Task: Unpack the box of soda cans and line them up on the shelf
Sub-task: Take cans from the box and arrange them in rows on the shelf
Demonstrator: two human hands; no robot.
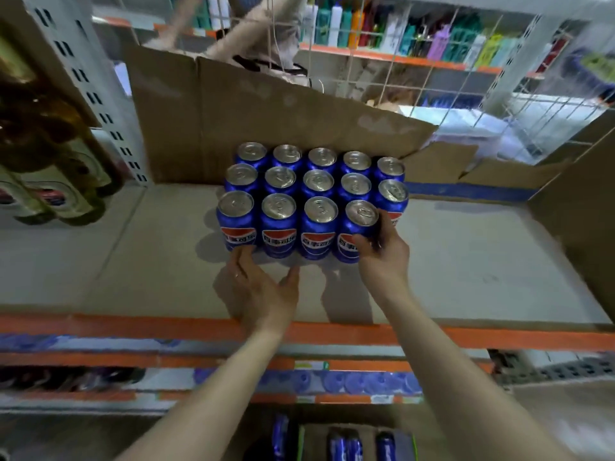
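Fourteen blue soda cans (312, 197) stand upright in a tight block on the cardboard-lined shelf (466, 261), in three rows running back toward an upright cardboard sheet (249, 118): five cans in each of the two rear rows and four in the front row, labels facing forward. The right hand (382, 251) grips the rightmost front can (356, 231), thumb across its label and fingers curled round its right side, so the can sits just beside its neighbour and in front of the rear rows. The left hand (263, 287) is spread with its fingers relaxed, holding nothing, fingertips close to the base of the leftmost front can (235, 219) and thumb pointing toward the second; whether it touches them cannot be told. An orange shelf edge (133, 327) runs along the front. Below it, the box (359, 444) holds more blue cans. To the left hang amber bottles (50, 161), blurred, and behind a wire grid (449, 78) stand coloured bottles (416, 31) on another shelf.
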